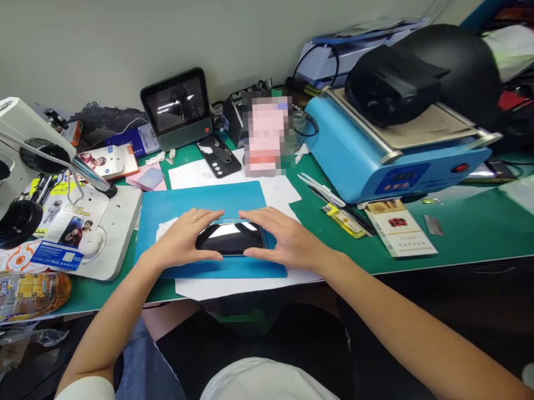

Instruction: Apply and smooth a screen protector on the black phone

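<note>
A black phone [230, 238] with a glossy screen lies flat on a blue work mat [204, 203] in front of me. My left hand [183, 237] grips its left end, fingers curled over the top edge and thumb at the lower edge. My right hand [282, 238] grips the right end the same way. A ring shows on a finger of the left hand. A crumpled white cloth [164, 227] lies on the mat just left of the left hand.
A microscope [19, 171] on a white base stands at the left with leaflets and a snack packet [25, 293]. A blue machine [394, 151] with a black helmet [425, 72] on it fills the right. Tweezers [322, 189], a cigarette pack [400, 227], and a small screen [177, 106] lie around.
</note>
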`<state>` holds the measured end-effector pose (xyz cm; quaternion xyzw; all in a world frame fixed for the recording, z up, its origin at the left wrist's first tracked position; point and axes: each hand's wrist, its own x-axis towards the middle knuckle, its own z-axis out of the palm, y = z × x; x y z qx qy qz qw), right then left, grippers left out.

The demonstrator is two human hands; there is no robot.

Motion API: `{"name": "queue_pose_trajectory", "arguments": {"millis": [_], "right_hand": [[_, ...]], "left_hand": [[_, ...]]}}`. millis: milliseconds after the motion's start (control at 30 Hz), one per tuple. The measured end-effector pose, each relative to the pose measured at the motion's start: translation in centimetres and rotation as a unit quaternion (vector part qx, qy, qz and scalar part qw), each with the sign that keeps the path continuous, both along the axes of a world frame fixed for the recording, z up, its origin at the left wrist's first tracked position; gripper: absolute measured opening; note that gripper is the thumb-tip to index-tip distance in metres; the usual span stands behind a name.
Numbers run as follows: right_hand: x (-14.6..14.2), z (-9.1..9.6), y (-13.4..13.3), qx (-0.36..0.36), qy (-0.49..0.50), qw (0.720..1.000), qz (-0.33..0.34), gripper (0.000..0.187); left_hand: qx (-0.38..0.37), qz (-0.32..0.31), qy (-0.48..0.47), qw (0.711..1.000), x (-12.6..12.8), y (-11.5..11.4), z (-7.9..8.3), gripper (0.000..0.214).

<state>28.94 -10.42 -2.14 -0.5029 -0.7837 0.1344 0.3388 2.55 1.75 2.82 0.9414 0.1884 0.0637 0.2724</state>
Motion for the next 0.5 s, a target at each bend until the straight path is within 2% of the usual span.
{"name": "queue_pose_trajectory", "arguments": {"millis": [167,333,500], "right_hand": [[-0.2,-0.7,-0.6,0.037,0.015,0.999,-0.012,0.064],[-0.3,-0.8,-0.6,0.008,0.008,1.000,-0.012,0.064],[-0.5,-1.1,-0.5,0.012,-0.014,1.000,-0.009,0.063]], "left_hand": [[0.006,0.020,0.029,0.999,-1.8,0.3,0.1,0.090],[-0.007,0.030,0.029,0.999,-3.0,0.6,-0.6,0.084],[0.023,0.026,0.034,0.999,-3.1,0.6,-1.1,0.082]]}}
